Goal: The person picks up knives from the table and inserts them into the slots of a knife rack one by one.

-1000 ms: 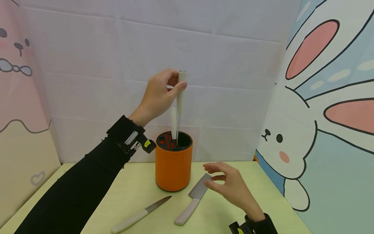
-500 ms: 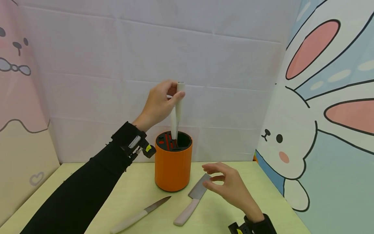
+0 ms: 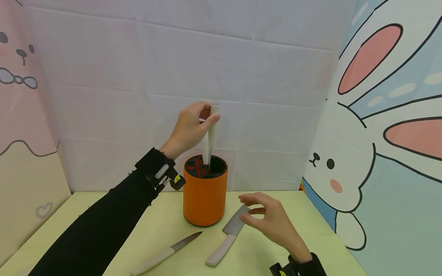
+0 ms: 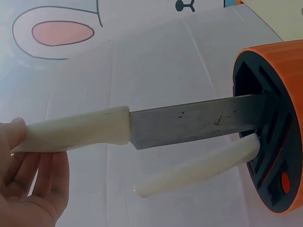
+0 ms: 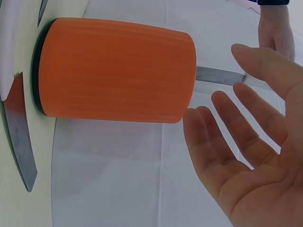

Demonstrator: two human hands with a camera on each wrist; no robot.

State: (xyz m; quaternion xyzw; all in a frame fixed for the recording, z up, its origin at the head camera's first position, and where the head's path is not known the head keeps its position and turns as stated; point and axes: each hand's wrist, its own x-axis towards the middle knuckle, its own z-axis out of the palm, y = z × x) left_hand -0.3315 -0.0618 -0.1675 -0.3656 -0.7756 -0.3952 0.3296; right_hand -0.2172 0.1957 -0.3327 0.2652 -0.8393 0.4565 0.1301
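My left hand (image 3: 191, 124) pinches the cream handle of a kitchen knife (image 4: 80, 127) near its butt end. The knife points down, with the lower part of its blade inside a slot of the orange knife block (image 3: 205, 199). Beside that blade, a second cream-handled knife (image 4: 199, 170) is seated in the black slotted top, its blade hidden. My right hand (image 3: 271, 216) holds nothing; its fingers are loosely bent, over the blade end of a cleaver (image 3: 221, 251) in the head view. Its palm and spread fingers (image 5: 222, 142) show in the right wrist view.
Left of the cleaver, another cream-handled knife (image 3: 155, 260) lies on the pale yellow table (image 3: 165, 218), blade toward the block. A white sheet (image 3: 103, 115) hangs behind. Cartoon-printed panels (image 3: 397, 191) stand at both sides.
My left hand has moved down with the kitchen knife, and its blade has sunk deeper into the knife block. My right hand has barely moved.
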